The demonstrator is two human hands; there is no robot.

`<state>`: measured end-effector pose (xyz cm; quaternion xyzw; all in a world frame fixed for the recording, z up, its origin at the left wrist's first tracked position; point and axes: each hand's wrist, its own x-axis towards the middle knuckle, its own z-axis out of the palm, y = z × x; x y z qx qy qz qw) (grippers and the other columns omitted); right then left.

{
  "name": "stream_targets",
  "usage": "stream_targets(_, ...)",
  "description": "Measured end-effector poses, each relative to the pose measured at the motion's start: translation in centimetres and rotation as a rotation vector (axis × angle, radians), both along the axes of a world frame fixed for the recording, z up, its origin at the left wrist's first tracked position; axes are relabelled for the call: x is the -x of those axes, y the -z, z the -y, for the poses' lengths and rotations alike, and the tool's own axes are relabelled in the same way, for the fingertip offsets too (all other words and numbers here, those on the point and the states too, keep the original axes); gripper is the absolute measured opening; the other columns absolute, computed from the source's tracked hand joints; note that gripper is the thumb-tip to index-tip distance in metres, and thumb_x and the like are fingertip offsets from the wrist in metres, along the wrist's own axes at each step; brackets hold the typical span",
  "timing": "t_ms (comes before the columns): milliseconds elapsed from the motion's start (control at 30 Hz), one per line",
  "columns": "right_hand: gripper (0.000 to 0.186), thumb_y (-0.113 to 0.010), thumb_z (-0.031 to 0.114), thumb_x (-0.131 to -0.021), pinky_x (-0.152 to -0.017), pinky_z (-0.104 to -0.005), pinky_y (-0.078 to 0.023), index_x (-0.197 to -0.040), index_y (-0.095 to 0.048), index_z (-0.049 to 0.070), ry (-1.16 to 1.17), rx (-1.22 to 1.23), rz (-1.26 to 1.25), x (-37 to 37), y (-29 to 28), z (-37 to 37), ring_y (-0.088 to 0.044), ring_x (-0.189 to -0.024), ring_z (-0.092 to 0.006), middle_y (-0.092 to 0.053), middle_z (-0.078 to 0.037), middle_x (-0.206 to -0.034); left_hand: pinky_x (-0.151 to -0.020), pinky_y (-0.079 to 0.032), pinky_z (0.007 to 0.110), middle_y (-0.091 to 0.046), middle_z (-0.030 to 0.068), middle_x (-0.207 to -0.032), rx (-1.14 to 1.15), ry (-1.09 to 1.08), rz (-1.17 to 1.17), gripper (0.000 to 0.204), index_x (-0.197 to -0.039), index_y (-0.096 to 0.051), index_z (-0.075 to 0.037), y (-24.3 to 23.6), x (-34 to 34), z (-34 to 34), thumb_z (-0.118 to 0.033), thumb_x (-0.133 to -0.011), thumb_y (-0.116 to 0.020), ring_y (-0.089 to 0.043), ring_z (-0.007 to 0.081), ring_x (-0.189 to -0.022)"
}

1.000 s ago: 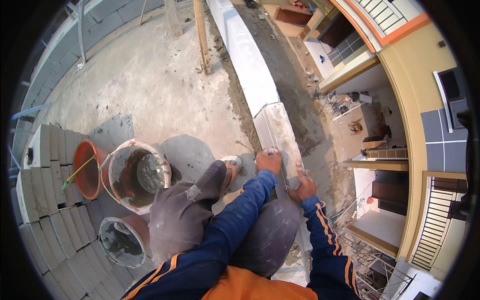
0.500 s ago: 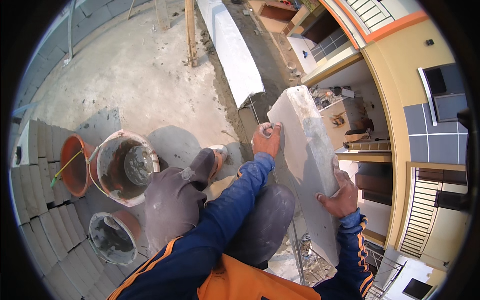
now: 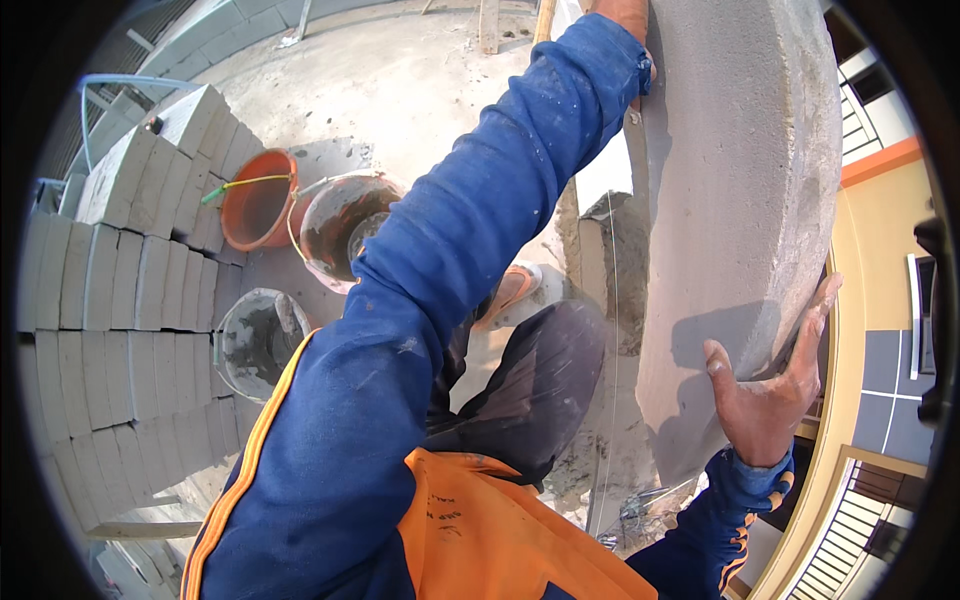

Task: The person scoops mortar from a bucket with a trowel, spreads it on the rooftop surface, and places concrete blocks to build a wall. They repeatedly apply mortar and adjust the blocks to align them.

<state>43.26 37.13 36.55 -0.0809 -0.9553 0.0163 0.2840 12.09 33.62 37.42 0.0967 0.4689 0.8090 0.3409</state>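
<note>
L arm (image 3: pixel 490 180) extended fwd, L hand (image 3: pixel 626 14) partly cropped; R hand (image 3: pixel 768 405) splayed, thumb (image 3: pixel 717 366) apart.

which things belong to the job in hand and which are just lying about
In use:
large grey block
right hand, spread against it
left hand, partly cut off

Seemingly idle:
stacked grey blocks
orange bucket
middle stained bucket
lower stained bucket

We've got a grey block (image 3: pixel 735 180) at right: left hand (image 3: pixel 628 14) far, right hand (image 3: pixel 768 408) spread near; buckets (image 3: pixel 258 208) left.
</note>
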Motion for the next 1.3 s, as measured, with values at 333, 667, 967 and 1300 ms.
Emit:
stream_targets(333,0.127,-0.087,0.036,-0.067,-0.117,-0.0574,-0.020,-0.149,-0.003,-0.014,0.300,0.471,-0.229,10.8,11.6,6.5,-0.014,-0.144,-0.0541,-0.007,-0.041,-0.153,-0.104,-0.037,0.043,-0.056,0.0237,-0.130,0.053,-0.114,-0.604,0.058,-0.128,-0.059,-0.011,-3.6,7.1,3.9,-0.047,-0.084,-0.052,-0.055,0.0389,-0.117)
stream_targets(667,0.125,-0.085,0.036,-0.068,-0.102,-0.0510,-0.042,-0.141,0.005,-0.010,0.544,0.811,-0.105,17.1,24.8,11.5,-0.051,-0.119,-0.0499,-0.040,-0.036,-0.130,-0.100,-0.044,0.034,-0.063,0.0250,-0.118,0.257,0.008,-1.068,0.046,-0.116,-0.069,-0.011,7.3,12.5,-1.6,-0.034,-0.077,-0.065,-0.063,0.0371,-0.107)
stream_targets(967,0.110,-0.085,0.025,-0.069,-0.098,-0.0449,-0.045,-0.140,-0.007,-0.007,0.548,0.958,-0.287,17.8,27.4,13.2,-0.057,-0.112,-0.0404,-0.052,-0.028,-0.123,-0.109,-0.029,0.044,-0.056,0.0298,-0.123,0.048,0.196,-0.662,0.047,-0.107,-0.071,-0.003,10.4,10.0,-0.6,-0.033,-0.072,-0.071,-0.053,0.0449,-0.118)
stream_targets(1300,0.094,-0.072,0.022,-0.081,-0.089,-0.0461,-0.055,-0.142,-0.012,-0.017,0.218,0.929,-0.028,17.3,21.9,18.0,-0.049,-0.121,-0.0512,-0.028,-0.038,-0.141,-0.093,-0.049,0.047,-0.061,0.0293,-0.116,0.966,0.849,-1.390,0.096,-0.133,-0.047,0.005,1.1,5.9,4.2,-0.058,-0.068,-0.078,-0.064,0.0396,-0.103)
